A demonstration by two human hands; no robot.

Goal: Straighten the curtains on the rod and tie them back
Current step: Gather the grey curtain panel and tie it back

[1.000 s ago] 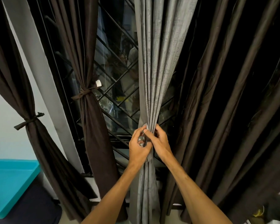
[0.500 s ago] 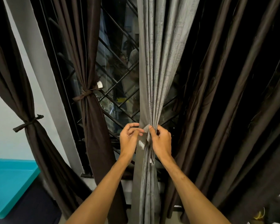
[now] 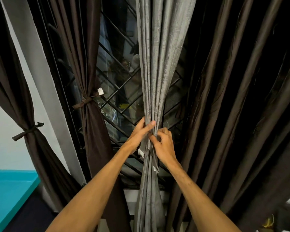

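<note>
A grey curtain (image 3: 159,64) hangs in the middle, gathered into a narrow bundle at waist height. My left hand (image 3: 139,133) wraps the bundle from the left, thumb across its front. My right hand (image 3: 164,144) pinches a grey tie strip (image 3: 153,158) against the bundle from the right; two frayed white ends of the strip hang just below the hands. A dark brown curtain (image 3: 94,124) left of it is bound with a brown tie (image 3: 84,102). Another brown curtain (image 3: 32,148) at far left is also knotted with a tie (image 3: 28,131).
Loose dark brown curtains (image 3: 241,114) hang in long folds on the right. Behind the grey curtain is a window with a black diagonal metal grille (image 3: 117,101). A white wall strip (image 3: 40,81) stands at the left, and a turquoise surface (image 3: 8,195) lies at bottom left.
Both hands have risen slightly on the grey bundle. The left hand went from pinching the strip beside the curtain to wrapping the bundle; the strip's ends now dangle below the hands.
</note>
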